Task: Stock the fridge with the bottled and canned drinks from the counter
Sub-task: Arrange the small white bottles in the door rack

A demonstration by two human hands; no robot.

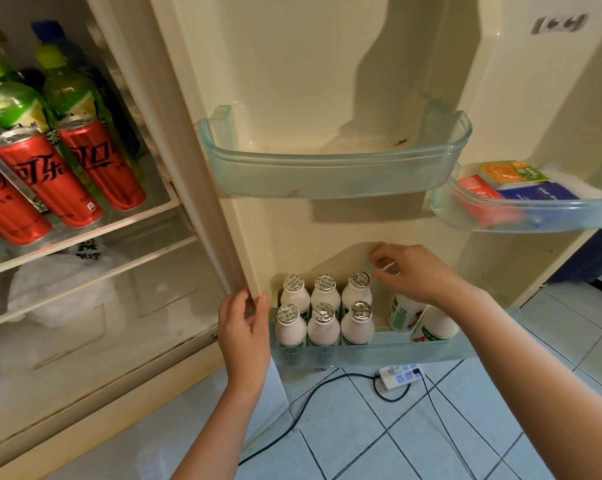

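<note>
Here, left hand (244,327): thumb and fingers curled round the inner edge of the fridge door (292,81), just beside the left end of the bottom door bin (379,351).
right hand (417,275): over the bin's right half, fingers loosely bent; whether it holds anything I cannot tell.
small white bottles (324,327): six upright in two rows of three at the bin's left end.
larger white bottles (434,327): two leaning at its right end, under the right hand.
red cans (46,181): at the front edge of the fridge shelf (95,230), green bottles (12,102) behind.

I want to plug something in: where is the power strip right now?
In the head view the power strip lies on the tiled floor, right of centre, just beneath the bottom door shelf holding the white bottles.
</note>
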